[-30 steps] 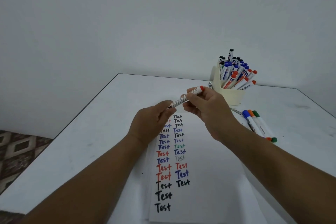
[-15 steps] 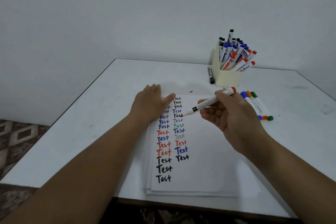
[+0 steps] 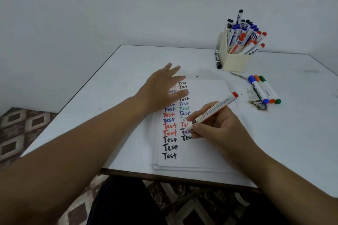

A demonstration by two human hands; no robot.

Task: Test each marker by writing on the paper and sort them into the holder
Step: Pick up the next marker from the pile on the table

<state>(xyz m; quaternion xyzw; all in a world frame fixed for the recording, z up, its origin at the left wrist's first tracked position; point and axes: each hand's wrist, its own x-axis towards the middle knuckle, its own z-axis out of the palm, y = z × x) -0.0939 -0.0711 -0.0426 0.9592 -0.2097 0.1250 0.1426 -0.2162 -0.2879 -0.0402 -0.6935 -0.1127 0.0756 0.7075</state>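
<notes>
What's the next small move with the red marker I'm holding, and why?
Probably lower the red marker to the blank paper under the second column and write. The right hand grips it tip-down there; the left hand lies spread over the sheet.

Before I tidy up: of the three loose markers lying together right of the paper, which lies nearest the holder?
The blue marker, leftmost of the three; orange and green lie farther right of it.

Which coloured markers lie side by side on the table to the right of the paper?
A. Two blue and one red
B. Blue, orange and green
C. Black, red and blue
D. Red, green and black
B: three markers with blue, orange and green caps lie together on the table, right of the paper.
</notes>
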